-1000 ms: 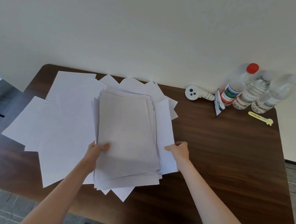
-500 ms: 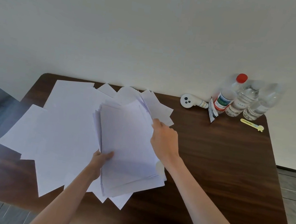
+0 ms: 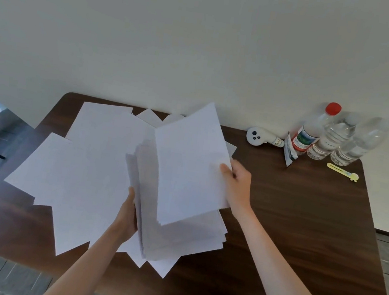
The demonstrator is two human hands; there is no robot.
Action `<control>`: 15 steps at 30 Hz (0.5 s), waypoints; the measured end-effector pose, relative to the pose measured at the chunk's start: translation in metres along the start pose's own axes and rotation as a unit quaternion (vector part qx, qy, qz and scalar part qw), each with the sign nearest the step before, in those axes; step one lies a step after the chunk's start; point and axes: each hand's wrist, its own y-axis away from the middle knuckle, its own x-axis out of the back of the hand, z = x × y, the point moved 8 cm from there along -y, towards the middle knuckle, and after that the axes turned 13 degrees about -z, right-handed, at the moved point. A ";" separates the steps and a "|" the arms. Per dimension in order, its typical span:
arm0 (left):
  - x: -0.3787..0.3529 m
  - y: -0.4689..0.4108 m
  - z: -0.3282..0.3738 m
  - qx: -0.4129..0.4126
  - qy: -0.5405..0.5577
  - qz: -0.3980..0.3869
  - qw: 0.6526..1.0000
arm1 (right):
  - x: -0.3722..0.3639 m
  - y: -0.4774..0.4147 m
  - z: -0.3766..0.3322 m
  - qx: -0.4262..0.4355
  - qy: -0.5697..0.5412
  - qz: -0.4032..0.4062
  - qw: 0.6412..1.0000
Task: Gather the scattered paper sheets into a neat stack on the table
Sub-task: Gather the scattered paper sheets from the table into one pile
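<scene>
A thick bundle of white paper sheets (image 3: pixel 184 237) is tilted up over the dark wooden table (image 3: pixel 302 223), its left edge gripped by my left hand (image 3: pixel 127 215). My right hand (image 3: pixel 235 185) pinches the right edge of a smaller batch of sheets (image 3: pixel 188 164) lifted above the bundle. More loose white sheets (image 3: pixel 78 176) lie spread flat across the left half of the table, overlapping each other, and a few corners (image 3: pixel 149 116) stick out behind the lifted batch.
At the back right stand three clear plastic bottles (image 3: pixel 333 138), one with a red cap, beside a small sachet (image 3: pixel 289 152) and a white handheld device (image 3: pixel 261 137). A yellow clip (image 3: pixel 342 171) lies near the right edge. A wall runs along the table's far side.
My right hand has moved from the bundle's lower right, across its top, and now lifts a batch of sheets by their right edge. The bundle in my left hand has tilted up.
</scene>
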 end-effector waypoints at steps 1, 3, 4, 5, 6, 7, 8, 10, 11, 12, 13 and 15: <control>0.001 0.000 -0.002 0.001 0.005 -0.003 1.000 | -0.004 0.005 0.016 -0.027 0.010 -0.015 0.999; 0.001 -0.001 -0.005 0.004 -0.010 -0.011 1.000 | -0.012 0.015 0.048 -0.085 0.050 -0.047 0.994; -0.001 -0.002 -0.006 0.006 -0.026 -0.016 0.999 | -0.015 0.019 0.062 -0.113 0.083 -0.064 0.988; -0.001 -0.002 -0.006 0.009 -0.040 -0.016 0.999 | -0.018 0.022 0.075 -0.138 0.125 -0.081 0.979; 0.001 -0.004 -0.007 0.008 -0.046 -0.007 0.999 | -0.018 0.024 0.087 -0.167 0.172 -0.089 0.967; 0.004 -0.005 -0.009 0.008 -0.040 0.000 0.999 | -0.016 0.026 0.096 -0.196 0.218 -0.088 0.952; 0.006 -0.007 -0.010 0.009 -0.024 0.002 1.000 | -0.013 0.027 0.102 -0.218 0.252 -0.081 0.939; 0.004 -0.007 -0.011 0.012 0.014 -0.005 1.000 | -0.009 0.027 0.108 -0.223 0.302 -0.064 0.925; 0.003 -0.008 -0.012 0.015 0.029 -0.008 0.999 | -0.009 0.026 0.106 -0.215 0.324 -0.058 0.920; 0.003 -0.009 -0.012 0.021 0.038 -0.009 0.999 | -0.011 0.025 0.106 -0.208 0.341 -0.058 0.915; 0.002 -0.011 -0.013 0.031 0.035 -0.015 0.999 | -0.014 0.023 0.106 -0.202 0.351 -0.062 0.912; 0.001 -0.015 -0.014 0.055 0.004 -0.024 0.998 | -0.021 0.021 0.109 -0.197 0.351 -0.083 0.912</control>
